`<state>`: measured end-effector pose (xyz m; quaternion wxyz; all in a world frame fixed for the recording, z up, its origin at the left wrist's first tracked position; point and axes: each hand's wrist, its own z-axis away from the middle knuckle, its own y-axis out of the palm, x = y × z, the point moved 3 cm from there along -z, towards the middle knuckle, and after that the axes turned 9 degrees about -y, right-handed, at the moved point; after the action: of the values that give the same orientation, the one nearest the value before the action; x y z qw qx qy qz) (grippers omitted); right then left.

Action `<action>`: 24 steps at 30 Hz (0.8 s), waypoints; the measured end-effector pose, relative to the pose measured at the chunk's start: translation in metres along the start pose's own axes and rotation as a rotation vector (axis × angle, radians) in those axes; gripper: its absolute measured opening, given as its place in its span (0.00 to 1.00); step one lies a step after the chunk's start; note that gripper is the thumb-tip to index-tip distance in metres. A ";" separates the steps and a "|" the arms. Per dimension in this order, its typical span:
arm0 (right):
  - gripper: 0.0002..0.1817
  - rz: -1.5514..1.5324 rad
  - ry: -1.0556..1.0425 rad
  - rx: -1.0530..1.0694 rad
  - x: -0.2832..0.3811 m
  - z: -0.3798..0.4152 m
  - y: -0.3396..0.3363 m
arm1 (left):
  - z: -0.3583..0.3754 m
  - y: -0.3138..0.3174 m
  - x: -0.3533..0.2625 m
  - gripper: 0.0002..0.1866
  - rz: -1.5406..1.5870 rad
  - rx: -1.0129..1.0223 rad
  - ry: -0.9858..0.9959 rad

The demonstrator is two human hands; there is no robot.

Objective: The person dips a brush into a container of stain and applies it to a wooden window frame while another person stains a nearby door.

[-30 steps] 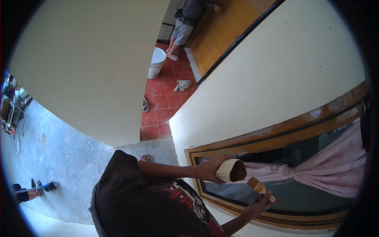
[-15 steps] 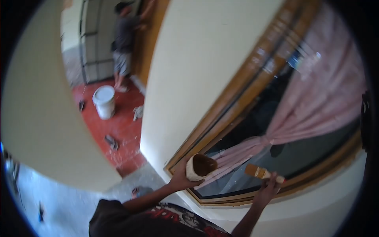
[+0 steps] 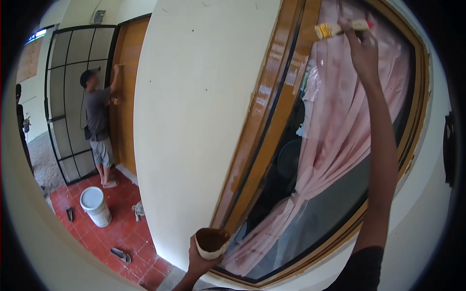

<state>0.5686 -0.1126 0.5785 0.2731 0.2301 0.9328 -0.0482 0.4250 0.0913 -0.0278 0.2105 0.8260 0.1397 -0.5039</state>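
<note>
My left hand [image 3: 200, 263] is wrapped round a pale cup [image 3: 211, 253] holding brown liquid, close to the lower corner of the window. High at the right, my raised right hand [image 3: 361, 46] grips a paintbrush [image 3: 324, 31] by its pale handle, which has a red end. The brush's bristles point left, right at the upper part of the brown wooden window frame [image 3: 267, 104]. Glossy, wet-looking patches show along that frame. Behind the glass hangs a pink curtain [image 3: 335, 126], gathered by a tie.
At the left, a person [image 3: 99, 116] in a dark cap reaches up to a brown door [image 3: 130, 87]. On the red tiled floor [image 3: 126, 237] stand a white bucket [image 3: 99, 213] and loose sandals [image 3: 120, 254]. A cream wall [image 3: 189, 140] separates door and window.
My right hand has lifted the paintbrush from the window's lower edge to the upper frame. My left hand still holds the cup, while the view has turned upward.
</note>
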 end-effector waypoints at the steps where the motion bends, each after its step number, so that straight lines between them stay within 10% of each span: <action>1: 0.24 0.013 -0.003 -0.007 -0.013 -0.015 0.015 | -0.008 -0.009 0.014 0.49 0.008 -0.009 0.005; 14: 0.17 -0.055 -0.279 0.072 -0.027 -0.149 0.082 | -0.062 -0.089 0.012 0.49 -0.164 -0.263 -0.093; 16: 0.17 0.583 -0.330 0.025 -0.022 -0.155 0.092 | -0.071 -0.087 0.019 0.49 -0.136 -0.276 -0.089; 24: 0.19 0.839 -0.464 0.299 -0.021 -0.158 0.109 | -0.100 -0.073 0.040 0.50 -0.061 -0.255 -0.149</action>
<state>0.5570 0.0099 0.7273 0.4331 0.6052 0.6576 -0.1174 0.4881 0.2050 -0.0383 0.3082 0.7483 0.2116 -0.5480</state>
